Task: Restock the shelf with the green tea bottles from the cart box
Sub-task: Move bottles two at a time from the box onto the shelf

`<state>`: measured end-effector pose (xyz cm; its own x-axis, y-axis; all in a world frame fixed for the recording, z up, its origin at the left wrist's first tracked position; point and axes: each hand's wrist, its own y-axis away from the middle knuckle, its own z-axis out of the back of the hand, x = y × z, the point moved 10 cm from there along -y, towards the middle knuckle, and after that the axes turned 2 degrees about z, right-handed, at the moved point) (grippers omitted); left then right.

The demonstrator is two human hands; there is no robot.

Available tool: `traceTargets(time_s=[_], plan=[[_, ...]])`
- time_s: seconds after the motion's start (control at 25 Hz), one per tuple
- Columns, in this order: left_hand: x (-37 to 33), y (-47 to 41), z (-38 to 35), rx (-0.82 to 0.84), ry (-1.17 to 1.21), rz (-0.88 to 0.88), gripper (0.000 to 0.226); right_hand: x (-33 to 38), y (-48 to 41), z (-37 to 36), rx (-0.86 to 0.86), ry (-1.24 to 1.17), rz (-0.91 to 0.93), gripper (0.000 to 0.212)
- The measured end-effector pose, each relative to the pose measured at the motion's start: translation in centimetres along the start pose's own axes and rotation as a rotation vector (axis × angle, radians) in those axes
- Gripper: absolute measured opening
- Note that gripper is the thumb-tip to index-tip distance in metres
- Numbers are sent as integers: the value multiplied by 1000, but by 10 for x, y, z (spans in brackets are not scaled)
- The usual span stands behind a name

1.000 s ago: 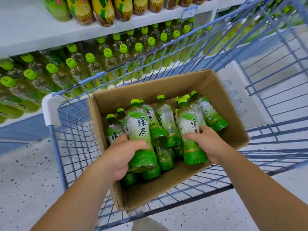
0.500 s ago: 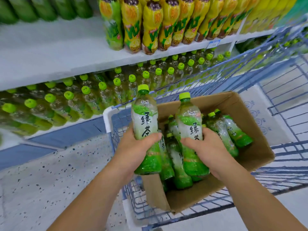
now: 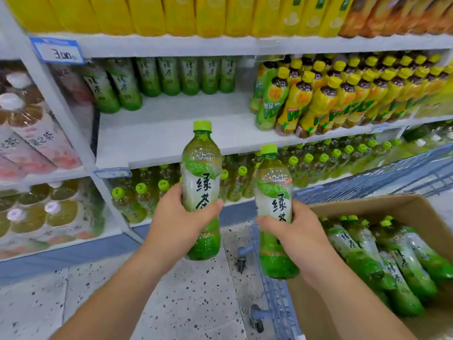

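My left hand [image 3: 174,224] grips a green tea bottle [image 3: 201,177] upright, its green cap level with the middle shelf board [image 3: 159,133]. My right hand [image 3: 291,231] grips a second green tea bottle [image 3: 273,192], also upright, a little lower and to the right. Both bottles hang in the air in front of the shelf. At the back of that shelf stands a row of several green tea bottles [image 3: 169,77], with bare board in front of them. The cardboard box [image 3: 367,204] sits in the cart at lower right and holds several more bottles [image 3: 382,261] lying on their sides.
Yellow-labelled drinks [image 3: 318,99] fill the right part of the same shelf. Green-capped bottles [image 3: 306,163] crowd the shelf below. Pink-labelled bottle packs [image 3: 31,133] stand in the left bay. The blue wire cart [image 3: 274,295] is at lower right on a speckled floor [image 3: 191,295].
Both hands have lifted their bottles out of the box and up and left toward the middle shelf. The view has swung left, so the box now lies at the lower right.
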<state>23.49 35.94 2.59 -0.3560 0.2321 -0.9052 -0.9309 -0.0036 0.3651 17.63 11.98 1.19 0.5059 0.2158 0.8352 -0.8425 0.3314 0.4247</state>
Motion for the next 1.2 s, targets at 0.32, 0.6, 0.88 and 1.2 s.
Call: traceTargets(time_s=[0.32,0.6,0.88,1.2], plan=[[9,-51,99,-103,-108,-49,33,68,-36,-109,49,74,123,24],[-4,-136,144,-203,-181,-64,36,114,-119,-156,70,75,254,27],[-29,-216,138,-301,-249,-190,49,165,-210,-188,70,97,421,55],[-12,-280,126,-383,-49,-327,58,165,-269,-209,44,-36,565,59]])
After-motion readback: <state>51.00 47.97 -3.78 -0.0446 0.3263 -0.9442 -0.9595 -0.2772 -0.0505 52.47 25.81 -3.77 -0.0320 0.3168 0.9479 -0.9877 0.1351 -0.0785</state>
